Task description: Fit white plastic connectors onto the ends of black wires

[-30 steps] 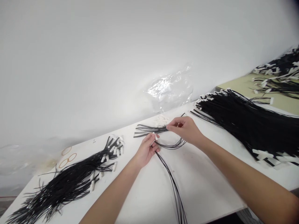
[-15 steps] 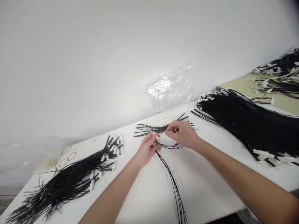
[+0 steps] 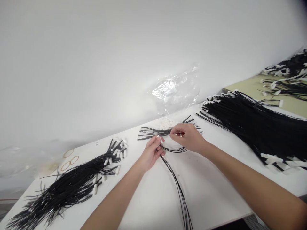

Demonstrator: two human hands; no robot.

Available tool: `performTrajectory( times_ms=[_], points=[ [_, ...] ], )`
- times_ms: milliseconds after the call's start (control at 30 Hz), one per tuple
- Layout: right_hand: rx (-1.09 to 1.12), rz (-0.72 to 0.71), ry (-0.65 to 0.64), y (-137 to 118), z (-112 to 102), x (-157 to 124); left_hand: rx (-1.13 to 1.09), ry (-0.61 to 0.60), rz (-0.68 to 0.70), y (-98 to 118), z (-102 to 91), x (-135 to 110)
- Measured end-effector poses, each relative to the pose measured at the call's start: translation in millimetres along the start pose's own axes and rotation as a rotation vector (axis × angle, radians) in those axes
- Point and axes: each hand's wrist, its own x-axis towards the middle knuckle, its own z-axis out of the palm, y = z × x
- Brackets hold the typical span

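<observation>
My left hand (image 3: pixel 151 154) is closed on a small white connector (image 3: pixel 158 137) held at its fingertips, with thin black wires (image 3: pixel 178 191) running from the hand toward me across the white table (image 3: pixel 211 188). My right hand (image 3: pixel 188 136) pinches the end of a black wire just right of that connector, the two hands nearly touching. A fan of loose black wire ends (image 3: pixel 153 131) lies just behind both hands, beside a small heap of white connectors (image 3: pixel 166 123).
A bundle of black wires with white connectors (image 3: pixel 72 185) lies at the left. A large pile of black cables (image 3: pixel 254 124) fills the right. Rubber bands (image 3: pixel 69 159) lie far left. A clear plastic bag (image 3: pixel 176 89) leans on the wall. More cables (image 3: pixel 287 80) sit on a yellowish table.
My right hand has moved left from the loose wire ends toward the connector in my left hand, bringing a wire end with it. My left hand has barely moved.
</observation>
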Motion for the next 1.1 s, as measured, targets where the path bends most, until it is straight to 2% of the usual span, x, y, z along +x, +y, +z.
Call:
performTrajectory(
  times_ms=[600, 833, 1100],
  points=[
    [-0.118, -0.022, 0.003, 2, 3, -1, 0.000, 0.000, 0.000, 0, -0.5, -2],
    [-0.019, -0.187, 0.065, 3, 4, -1, 0.029, -0.040, 0.018, -1, -0.5, -2],
    [-0.264, -0.468, 0.165, 14, 16, -5, 0.035, -0.056, 0.003, -2, -1.6, -3]
  ],
)
